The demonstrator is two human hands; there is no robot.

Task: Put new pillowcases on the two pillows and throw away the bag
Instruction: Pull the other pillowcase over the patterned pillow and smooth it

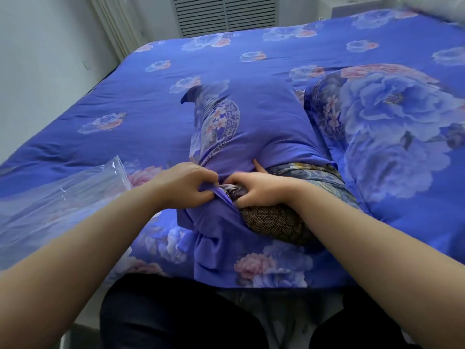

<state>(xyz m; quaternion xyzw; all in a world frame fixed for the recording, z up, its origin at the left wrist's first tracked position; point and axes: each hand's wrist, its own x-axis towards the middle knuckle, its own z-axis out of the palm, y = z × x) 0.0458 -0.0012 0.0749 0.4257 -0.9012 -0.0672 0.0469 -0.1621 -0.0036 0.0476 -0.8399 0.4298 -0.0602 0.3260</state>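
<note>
A pillow lies in front of me on the bed, most of it inside a blue flowered pillowcase. Its near end, dark with a honeycomb pattern, sticks out of the case's open edge. My left hand grips the blue edge of the case. My right hand holds the dark pillow end right beside it. A second pillow in a matching flowered case lies to the right. A clear plastic bag lies crumpled on the bed at the left.
The bed carries a blue flowered sheet that runs to the far wall. A slatted vent panel stands behind the bed. A white wall is at the left. My dark trousers press against the bed's near edge.
</note>
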